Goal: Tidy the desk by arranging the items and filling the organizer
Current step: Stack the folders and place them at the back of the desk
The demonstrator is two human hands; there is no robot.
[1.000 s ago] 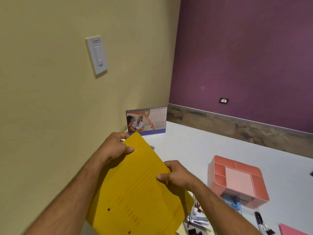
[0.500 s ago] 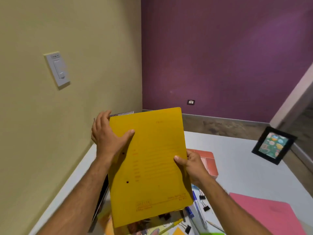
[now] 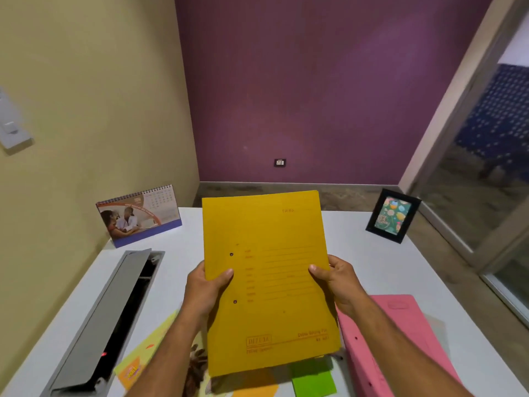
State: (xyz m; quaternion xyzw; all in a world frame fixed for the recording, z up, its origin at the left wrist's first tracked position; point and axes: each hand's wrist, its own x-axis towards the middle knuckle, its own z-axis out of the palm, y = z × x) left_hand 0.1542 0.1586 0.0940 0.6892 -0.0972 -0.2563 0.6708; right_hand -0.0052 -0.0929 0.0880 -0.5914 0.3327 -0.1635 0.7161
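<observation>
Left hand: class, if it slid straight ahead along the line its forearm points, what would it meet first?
The left hand already grips the yellow folder, which would simply travel with it. Beyond that, the line runs over bare white desk toward the purple wall; the way looks free, though depth is uncertain.

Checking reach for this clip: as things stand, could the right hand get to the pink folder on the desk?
Probably yes, but not right away. The pink folder lies flat just below and beside the right hand, with nothing between them. That hand is gripping the yellow folder, so it would have to let go first.
</observation>
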